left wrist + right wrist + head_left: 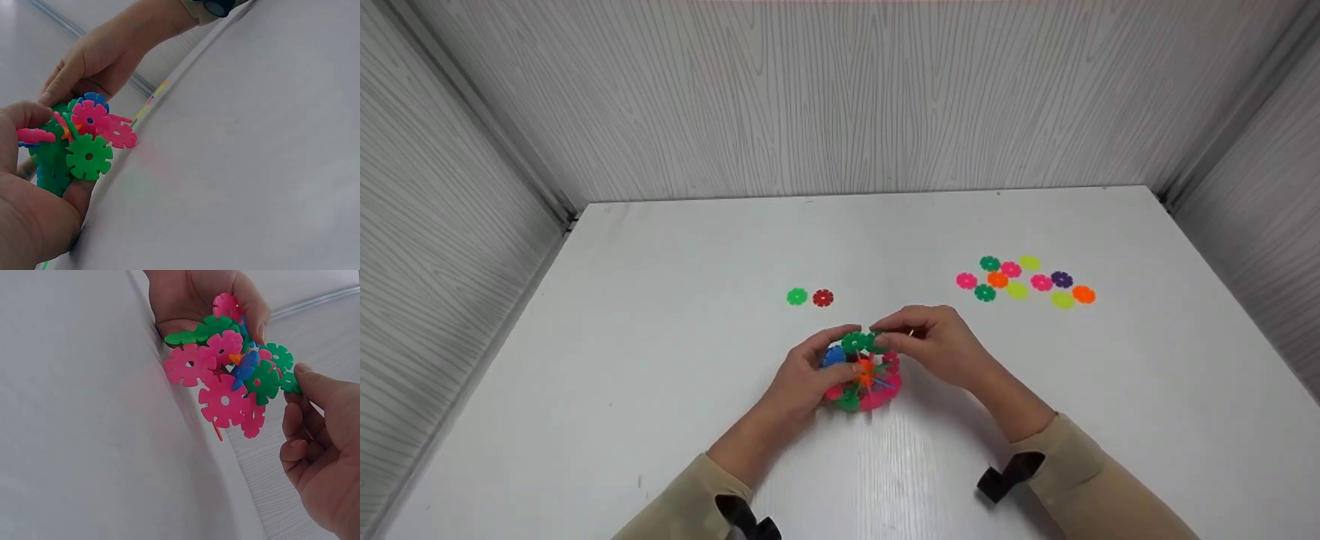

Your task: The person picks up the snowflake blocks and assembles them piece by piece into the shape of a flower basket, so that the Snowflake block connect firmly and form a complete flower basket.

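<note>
Interlocked plastic snowflake discs form a round construction (pixel 877 394) in pink, green, blue and orange, held above the white table. Its left side is gripped by my left hand (pixel 799 379), the thumb across the front and the fingers behind. At the upper right, my right hand (pixel 941 341) pinches a green disc (pixel 289 383) between thumb and fingertips. That disc touches another green disc (pixel 263 382) of the construction in the right wrist view; how deep the slots sit cannot be told. In the left wrist view a green disc (pixel 89 157) faces the camera beside pink ones.
A light green disc (pixel 797 296) and a dark red disc (pixel 823 298) lie just beyond the hands. Farther right, several loose discs (pixel 1018 290) in mixed colours are scattered on the table (pixel 660 300). Wood-grained panels (pixel 840 97) enclose the back and sides.
</note>
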Action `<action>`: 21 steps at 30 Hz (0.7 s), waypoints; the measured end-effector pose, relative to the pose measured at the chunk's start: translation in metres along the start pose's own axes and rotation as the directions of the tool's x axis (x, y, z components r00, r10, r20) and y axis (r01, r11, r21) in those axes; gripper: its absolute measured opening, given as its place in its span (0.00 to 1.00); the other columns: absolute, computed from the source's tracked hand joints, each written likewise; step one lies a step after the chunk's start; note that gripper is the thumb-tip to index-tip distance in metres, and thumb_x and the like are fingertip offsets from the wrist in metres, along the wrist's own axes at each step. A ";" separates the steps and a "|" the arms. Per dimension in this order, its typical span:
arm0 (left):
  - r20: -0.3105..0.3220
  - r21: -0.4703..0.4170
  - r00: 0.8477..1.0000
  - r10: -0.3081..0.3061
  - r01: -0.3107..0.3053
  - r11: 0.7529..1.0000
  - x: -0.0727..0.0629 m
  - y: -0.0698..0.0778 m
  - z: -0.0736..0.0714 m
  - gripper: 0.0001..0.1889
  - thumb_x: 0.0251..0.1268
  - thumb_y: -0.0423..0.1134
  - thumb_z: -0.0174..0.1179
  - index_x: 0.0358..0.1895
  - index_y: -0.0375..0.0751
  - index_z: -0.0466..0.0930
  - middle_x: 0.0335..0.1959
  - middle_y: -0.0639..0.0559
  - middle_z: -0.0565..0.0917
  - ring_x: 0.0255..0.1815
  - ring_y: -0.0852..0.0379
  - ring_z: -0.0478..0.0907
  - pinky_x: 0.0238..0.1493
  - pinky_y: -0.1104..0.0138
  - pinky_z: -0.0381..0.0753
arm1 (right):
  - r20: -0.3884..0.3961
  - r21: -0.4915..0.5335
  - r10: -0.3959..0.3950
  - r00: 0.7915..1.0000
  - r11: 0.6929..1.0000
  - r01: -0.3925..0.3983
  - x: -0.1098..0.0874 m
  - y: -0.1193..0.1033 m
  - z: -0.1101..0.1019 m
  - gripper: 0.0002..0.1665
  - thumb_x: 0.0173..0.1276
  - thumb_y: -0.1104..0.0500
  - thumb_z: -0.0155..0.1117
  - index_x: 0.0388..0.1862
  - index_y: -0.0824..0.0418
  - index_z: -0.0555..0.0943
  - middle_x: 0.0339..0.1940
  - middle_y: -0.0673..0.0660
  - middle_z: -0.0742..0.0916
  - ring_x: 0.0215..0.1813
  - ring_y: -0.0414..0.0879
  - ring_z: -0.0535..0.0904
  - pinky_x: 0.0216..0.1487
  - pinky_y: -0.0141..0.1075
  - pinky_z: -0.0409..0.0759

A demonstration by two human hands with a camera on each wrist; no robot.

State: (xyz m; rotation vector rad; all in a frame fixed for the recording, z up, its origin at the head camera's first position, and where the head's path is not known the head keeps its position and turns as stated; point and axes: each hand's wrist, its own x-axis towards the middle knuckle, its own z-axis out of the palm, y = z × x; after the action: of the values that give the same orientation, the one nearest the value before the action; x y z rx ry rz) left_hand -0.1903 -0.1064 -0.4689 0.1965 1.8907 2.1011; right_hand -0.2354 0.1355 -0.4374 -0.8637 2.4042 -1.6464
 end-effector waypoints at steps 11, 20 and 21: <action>-0.215 -0.155 0.976 -0.039 0.005 0.988 0.005 -0.001 -0.004 0.28 0.71 0.33 0.68 0.72 0.41 0.76 0.71 0.42 0.73 0.76 0.44 0.66 0.68 0.59 0.80 | -0.342 -0.005 0.143 0.929 0.988 -0.154 0.000 0.030 -0.063 0.16 0.77 0.52 0.71 0.57 0.58 0.90 0.47 0.58 0.90 0.46 0.51 0.85 0.45 0.36 0.86; -0.289 -0.259 0.955 -0.064 -0.013 0.966 0.008 -0.001 -0.003 0.25 0.72 0.30 0.66 0.71 0.37 0.77 0.69 0.40 0.74 0.72 0.44 0.71 0.66 0.59 0.81 | -0.384 -0.065 0.381 0.841 0.898 -0.436 -0.014 0.072 -0.107 0.22 0.78 0.52 0.70 0.68 0.55 0.84 0.60 0.56 0.83 0.61 0.52 0.75 0.54 0.27 0.82; -0.290 -0.261 0.955 -0.062 -0.016 0.965 0.008 -0.001 -0.003 0.25 0.72 0.30 0.66 0.70 0.37 0.77 0.69 0.40 0.74 0.72 0.44 0.72 0.66 0.60 0.81 | -0.379 -0.088 0.381 0.843 0.892 -0.443 -0.014 0.074 -0.107 0.23 0.78 0.53 0.70 0.68 0.54 0.84 0.60 0.56 0.83 0.61 0.53 0.76 0.57 0.30 0.82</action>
State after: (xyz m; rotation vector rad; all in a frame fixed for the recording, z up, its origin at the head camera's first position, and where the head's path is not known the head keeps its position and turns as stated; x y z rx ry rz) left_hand -0.1983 -0.1067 -0.4707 -0.2118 1.7269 2.4472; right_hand -0.2947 0.2499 -0.4619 -0.0278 2.7415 -1.5361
